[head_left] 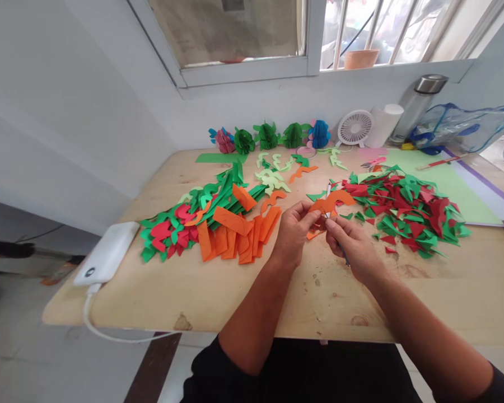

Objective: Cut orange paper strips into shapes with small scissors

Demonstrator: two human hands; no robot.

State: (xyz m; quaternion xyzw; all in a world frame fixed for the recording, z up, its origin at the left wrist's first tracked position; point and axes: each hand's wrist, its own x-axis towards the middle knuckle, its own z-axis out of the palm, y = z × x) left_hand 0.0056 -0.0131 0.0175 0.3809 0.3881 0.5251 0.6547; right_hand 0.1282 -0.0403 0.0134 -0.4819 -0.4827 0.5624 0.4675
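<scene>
1. At the near edge of the table (201,291), watch the white cable (121,339), hanging in a loop from the power bank (107,254): if caught by a knee or sleeve, could pull it off the corner.
2. Gripped in the closed right hand (353,246): scissors (328,193), largely hidden by fingers, blades pointing away from the body. Lying very close to the fingertips of the left hand (292,229); could nick skin if closed carelessly.
3. Pinched between left thumb and fingers, over the table and at the blades: a curved orange piece (340,198). Could tear or come out misshapen if twisted mid-cut or held too loosely.
4. To the left, beside that wrist, overlapping loosely: orange strips (235,240). Could scatter among the green strips (227,190) if brushed by the forearm.
5. To the right, just beyond the hand: a heap of red and green scraps (411,207). Easy to lose a good shape there if dropped.
6. Farther back, lying loose: pale green cutouts (271,182). Could drift in a draught from the white fan (355,129); cannot tell whether running.
</scene>
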